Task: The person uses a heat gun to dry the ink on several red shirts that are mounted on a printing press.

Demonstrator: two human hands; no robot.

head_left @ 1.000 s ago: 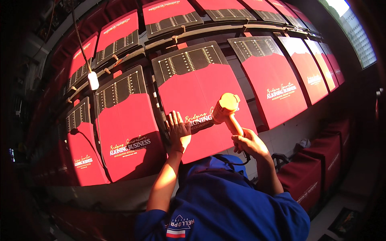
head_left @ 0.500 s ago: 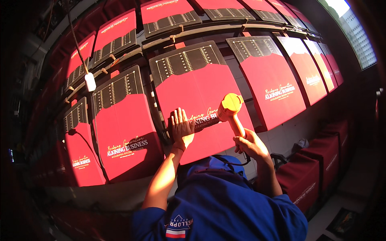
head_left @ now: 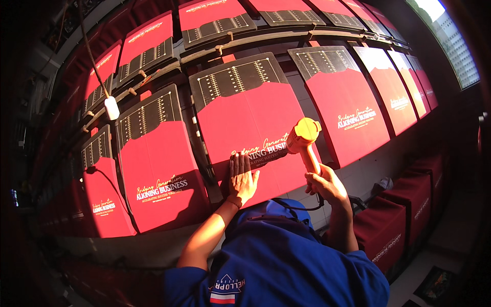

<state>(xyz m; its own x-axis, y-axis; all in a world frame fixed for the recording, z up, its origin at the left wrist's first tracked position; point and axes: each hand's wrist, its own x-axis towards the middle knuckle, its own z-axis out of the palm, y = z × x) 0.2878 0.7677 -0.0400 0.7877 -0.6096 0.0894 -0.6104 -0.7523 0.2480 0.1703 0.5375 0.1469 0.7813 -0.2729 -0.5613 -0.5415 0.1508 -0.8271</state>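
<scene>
At the far left, a white socket point(head_left: 111, 108) hangs on a cord in front of the boards. Next to it, the left cloth point(head_left: 158, 153) lies on its board, its lower part in shade. My left hand point(head_left: 242, 179) is spread flat, fingers straight and close together, gripping nothing; it lies on the lower left of the middle cloth point(head_left: 245, 117), just beside the print. That red cloth covers the near part of a black board point(head_left: 235, 77) marked with white scales, and a dark shadow crosses the lettering. Right of the print, the orange dryer point(head_left: 308, 130) is held up over the cloth. My right hand point(head_left: 327, 185) is closed round its handle, a dark cord trailing below. Further right, the right cloth point(head_left: 353, 105) lies on its board, with a bright window point(head_left: 452, 41) beyond.
</scene>
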